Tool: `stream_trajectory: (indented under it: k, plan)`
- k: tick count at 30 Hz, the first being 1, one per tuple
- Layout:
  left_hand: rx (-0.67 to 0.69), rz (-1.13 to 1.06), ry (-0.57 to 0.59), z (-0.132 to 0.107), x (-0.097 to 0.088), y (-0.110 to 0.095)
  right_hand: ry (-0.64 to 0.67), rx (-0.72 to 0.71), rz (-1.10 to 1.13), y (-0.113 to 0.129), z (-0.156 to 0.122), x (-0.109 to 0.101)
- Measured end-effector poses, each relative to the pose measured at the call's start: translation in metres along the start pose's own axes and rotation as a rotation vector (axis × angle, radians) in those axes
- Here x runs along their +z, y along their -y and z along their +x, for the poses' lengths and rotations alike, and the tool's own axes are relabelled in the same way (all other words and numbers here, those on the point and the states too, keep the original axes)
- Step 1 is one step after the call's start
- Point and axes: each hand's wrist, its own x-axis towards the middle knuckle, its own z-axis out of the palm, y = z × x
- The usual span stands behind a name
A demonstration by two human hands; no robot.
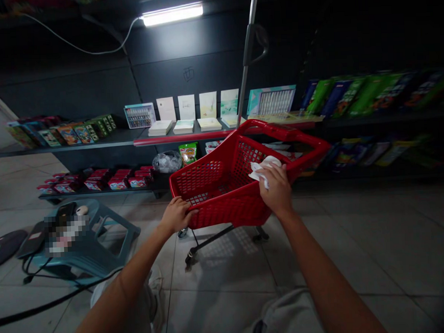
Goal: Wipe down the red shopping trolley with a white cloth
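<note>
A red plastic shopping cart [242, 205] stands side-on before me on dark wheeled legs. At its left end my left hand [177, 215] is closed over the basket's rim, fingers on top and thumb along the outer side. My right hand [276, 186] presses a crumpled white cloth or tissue [258, 173] against the rim near the handle end. Part of that white piece is covered by the fingers. The red push handle [290, 131] rises just beyond my right hand. Through the mesh, the visible part of the basket shows no goods.
Behind the cart, a dark shelf holds books [187, 109], small boxes [82, 133] and green and blue bags [366, 94]. Red packs [119, 180] line the lower shelf. A blue-grey stool [116, 222] with devices stands left, a black cable [59, 303] beside it. A metal pole [244, 77] rises behind.
</note>
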Motion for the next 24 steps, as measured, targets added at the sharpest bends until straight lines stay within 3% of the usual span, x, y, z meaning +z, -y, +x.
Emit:
stream_trajectory:
  k: [3, 9, 15, 19, 24]
  plan:
    - [-0.068, 0.013, 0.0, 0.0, -0.001, -0.007, 0.003, 0.012, -0.034, 0.008, -0.001, 0.003]
    - [-0.401, 0.081, 0.0, 0.002, -0.008, -0.032, 0.094, -0.014, -0.025, 0.052, -0.004, 0.011]
    - [-0.536, 0.089, 0.021, 0.003, -0.011, -0.045, 0.205, -0.087, 0.05, 0.097, -0.012, 0.024]
    - [-0.526, 0.024, 0.058, 0.001, -0.011, -0.041, 0.281, -0.133, 0.067, 0.101, -0.008, 0.023]
    - [-0.304, -0.098, 0.037, -0.01, -0.011, -0.017, 0.312, -0.119, 0.018, 0.092, 0.0, 0.021]
